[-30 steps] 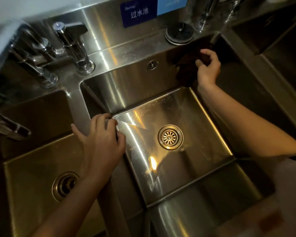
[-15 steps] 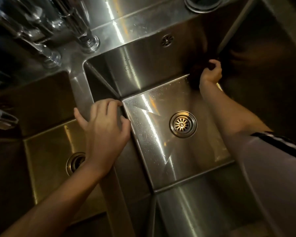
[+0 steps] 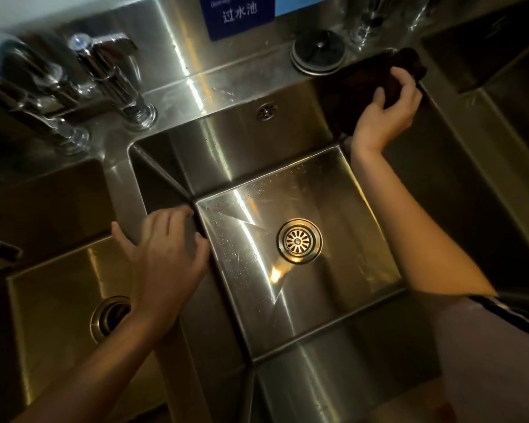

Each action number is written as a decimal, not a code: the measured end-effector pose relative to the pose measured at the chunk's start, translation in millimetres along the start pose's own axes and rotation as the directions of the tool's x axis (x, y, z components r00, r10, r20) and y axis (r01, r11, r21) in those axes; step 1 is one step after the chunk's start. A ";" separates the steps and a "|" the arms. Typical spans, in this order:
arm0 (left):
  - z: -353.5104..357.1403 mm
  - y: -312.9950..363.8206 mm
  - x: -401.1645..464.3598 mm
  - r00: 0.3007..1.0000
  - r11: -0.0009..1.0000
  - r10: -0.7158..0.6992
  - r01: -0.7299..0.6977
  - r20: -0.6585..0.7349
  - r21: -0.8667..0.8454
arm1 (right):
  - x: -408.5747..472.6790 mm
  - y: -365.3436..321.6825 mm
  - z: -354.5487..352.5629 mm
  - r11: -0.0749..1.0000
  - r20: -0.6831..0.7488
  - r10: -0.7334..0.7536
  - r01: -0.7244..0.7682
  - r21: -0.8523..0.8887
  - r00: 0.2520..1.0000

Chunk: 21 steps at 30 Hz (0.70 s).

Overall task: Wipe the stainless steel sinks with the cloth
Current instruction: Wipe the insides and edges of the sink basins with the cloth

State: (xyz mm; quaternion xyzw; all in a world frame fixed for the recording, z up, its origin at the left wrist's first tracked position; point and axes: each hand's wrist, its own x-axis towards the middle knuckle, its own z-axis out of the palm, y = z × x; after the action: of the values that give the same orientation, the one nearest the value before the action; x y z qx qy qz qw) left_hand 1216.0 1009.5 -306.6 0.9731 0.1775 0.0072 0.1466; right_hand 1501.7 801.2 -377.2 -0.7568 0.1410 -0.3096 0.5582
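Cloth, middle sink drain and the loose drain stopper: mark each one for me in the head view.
cloth (image 3: pixel 391 87): head view, on the dark fabric under the right hand's fingers.
middle sink drain (image 3: pixel 299 241): head view, centre of the strainer.
drain stopper (image 3: pixel 318 51): head view, middle of its dark top, on the back ledge.

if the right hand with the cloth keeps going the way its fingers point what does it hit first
The right hand grips the dark cloth at the middle sink's back right corner. Straight on, it would probably meet the rear ledge near the faucet base, though depth is unclear.
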 end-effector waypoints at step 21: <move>6.0 -3.0 2.8 1.000 0.997 0.002 -0.004 0.029 0.078 | -96.1 139.2 5.2 0.760 -0.018 0.518 -0.471 -0.448 0.855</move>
State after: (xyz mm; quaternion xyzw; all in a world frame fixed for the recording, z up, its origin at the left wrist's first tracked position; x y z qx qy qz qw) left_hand 1218.0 1011.4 -313.3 0.9783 0.1740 -0.0137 0.1112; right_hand 1449.5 811.9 -537.8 -0.8132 0.3715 -0.0705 0.4423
